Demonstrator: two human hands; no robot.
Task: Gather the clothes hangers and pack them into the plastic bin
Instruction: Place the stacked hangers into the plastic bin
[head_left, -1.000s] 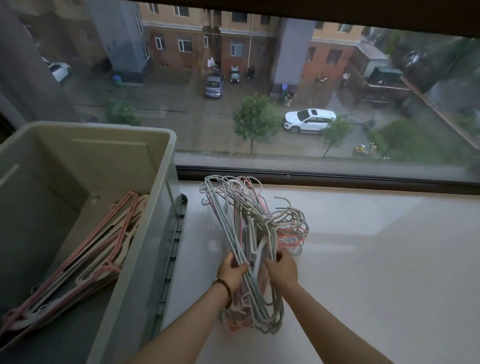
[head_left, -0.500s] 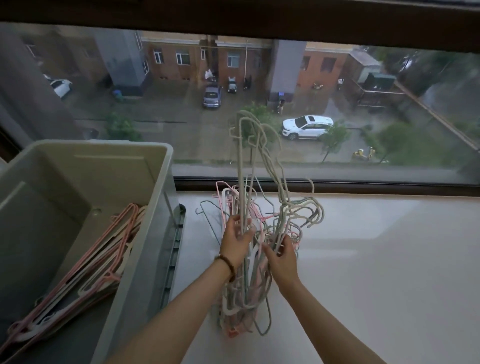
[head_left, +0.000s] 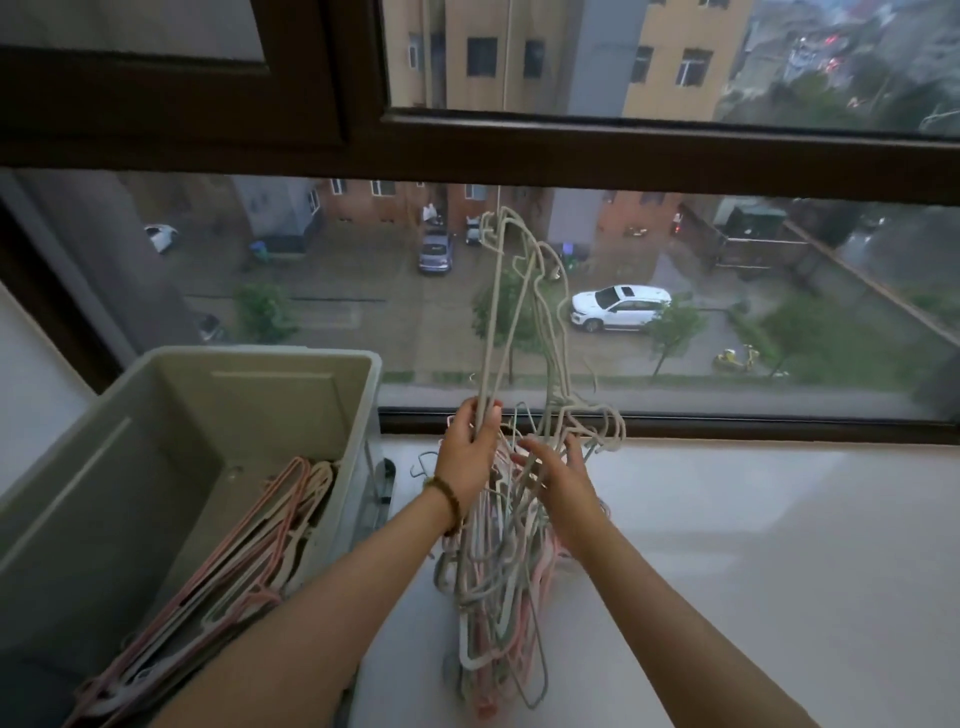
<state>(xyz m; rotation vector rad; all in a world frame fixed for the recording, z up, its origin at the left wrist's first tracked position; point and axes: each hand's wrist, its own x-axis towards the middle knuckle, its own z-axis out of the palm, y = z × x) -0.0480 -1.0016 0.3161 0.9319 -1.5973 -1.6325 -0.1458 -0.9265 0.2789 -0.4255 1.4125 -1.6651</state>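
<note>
Two hands | left hand (head_left: 470, 452) grip clamped on grey hangers (head_left: 511, 322); right hand (head_left: 558, 480) grip apart beside tangle (head_left: 498, 587)

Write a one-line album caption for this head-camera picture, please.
By a window, the left hand lifts grey hangers from a tangled pile steadied by the right hand, beside a part-filled plastic bin.

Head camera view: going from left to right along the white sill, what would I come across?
Grey plastic bin holding pink and white hangers → left hand → right hand on the tangled hanger pile → bare white sill.
</note>
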